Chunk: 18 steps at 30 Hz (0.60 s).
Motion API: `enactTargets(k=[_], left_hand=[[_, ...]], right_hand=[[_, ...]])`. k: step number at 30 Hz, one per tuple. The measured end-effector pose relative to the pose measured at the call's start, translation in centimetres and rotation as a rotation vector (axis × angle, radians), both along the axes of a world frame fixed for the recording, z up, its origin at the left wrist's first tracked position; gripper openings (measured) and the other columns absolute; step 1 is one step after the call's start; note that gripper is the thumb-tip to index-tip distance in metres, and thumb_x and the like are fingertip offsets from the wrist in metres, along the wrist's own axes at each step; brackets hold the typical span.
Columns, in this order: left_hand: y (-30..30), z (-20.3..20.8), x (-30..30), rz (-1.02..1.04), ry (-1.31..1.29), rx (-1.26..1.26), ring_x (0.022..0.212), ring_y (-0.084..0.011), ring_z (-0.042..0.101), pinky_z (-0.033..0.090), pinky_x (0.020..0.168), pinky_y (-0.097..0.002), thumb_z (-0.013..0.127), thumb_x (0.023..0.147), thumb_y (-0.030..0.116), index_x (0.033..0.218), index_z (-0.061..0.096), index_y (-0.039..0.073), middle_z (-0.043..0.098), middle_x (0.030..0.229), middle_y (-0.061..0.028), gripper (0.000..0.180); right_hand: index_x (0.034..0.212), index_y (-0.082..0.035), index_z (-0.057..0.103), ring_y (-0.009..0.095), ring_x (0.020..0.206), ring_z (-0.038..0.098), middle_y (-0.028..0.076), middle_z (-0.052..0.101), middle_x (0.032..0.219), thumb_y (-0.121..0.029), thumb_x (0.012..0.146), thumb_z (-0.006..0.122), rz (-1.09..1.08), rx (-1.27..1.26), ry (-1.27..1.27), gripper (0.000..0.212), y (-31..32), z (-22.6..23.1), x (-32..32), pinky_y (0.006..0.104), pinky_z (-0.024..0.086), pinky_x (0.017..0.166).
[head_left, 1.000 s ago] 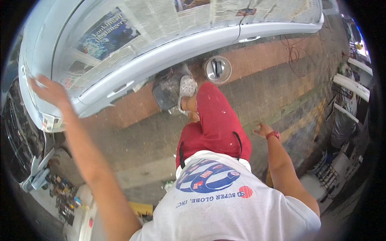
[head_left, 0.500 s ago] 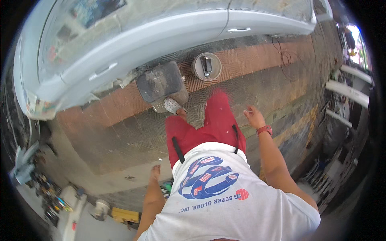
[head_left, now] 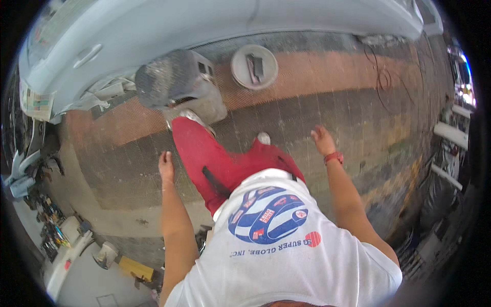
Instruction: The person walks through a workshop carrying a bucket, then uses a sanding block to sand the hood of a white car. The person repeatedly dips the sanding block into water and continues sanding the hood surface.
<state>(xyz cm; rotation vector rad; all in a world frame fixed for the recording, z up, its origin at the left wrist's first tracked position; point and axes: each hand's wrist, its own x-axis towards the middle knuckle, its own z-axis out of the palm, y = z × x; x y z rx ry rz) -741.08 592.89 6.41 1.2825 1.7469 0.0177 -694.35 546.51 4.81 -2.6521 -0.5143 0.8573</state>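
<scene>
My left hand [head_left: 166, 167] hangs beside my left thigh over the tiled floor, fingers loosely extended and nothing visible in it. On the other side, my right hand [head_left: 322, 140], with a red watch [head_left: 334, 157] at the wrist, is held out over the floor. Its fingers are slightly bent and apart, and no held thing shows. Ahead of me stands a whitish round bucket [head_left: 237, 77] with a dark, block-like tool [head_left: 254, 68] in it. To its left, a dusty dark-topped stool or box [head_left: 166, 77] is close to my left foot. Neither hand touches these.
A pale car body [head_left: 215, 25] spans the far side, with paper masking [head_left: 41, 104] at its left end. A thin cable [head_left: 381, 77] coils on the floor at right. White panels [head_left: 451, 134] are at far right; a yellow box [head_left: 136, 268] and clutter are at lower left.
I have stepped forward, so the bucket, stool and car have shifted in view. My left hand has swung forward into sight; my right hand stays out at my side.
</scene>
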Motion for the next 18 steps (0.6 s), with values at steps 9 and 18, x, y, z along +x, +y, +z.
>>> enactTargets(k=[9, 18], left_hand=[[-22.0, -8.3, -9.0, 0.084, 0.124, -0.261, 0.115, -0.0266, 0.066, 0.051, 0.099, -0.0397, 0.065, 0.104, 0.044, 0.141, 0.063, -0.003, 0.071, 0.13, -0.017, 0.06], [-21.2, -9.3, 3.5, -0.031, 0.025, -0.23, 0.125, -0.0298, 0.064, 0.047, 0.109, -0.0394, 0.064, 0.104, 0.047, 0.144, 0.062, 0.001, 0.069, 0.135, -0.0186, 0.061]], right_hand=[[0.162, -0.018, 0.043, 0.042, 0.153, 0.039, 0.018, 0.041, 0.168, -0.055, 0.1, 0.055, -0.159, -0.956, 0.884, 0.074, -31.7, 9.6, -14.1, 0.0507, 0.035, 0.124], [0.137, -0.001, 0.063, 0.044, 0.126, 0.064, 0.027, 0.067, 0.136, -0.048, 0.101, 0.064, 0.092, -0.198, 0.172, 0.059, -15.7, -6.5, 7.2, 0.0499, 0.052, 0.103]])
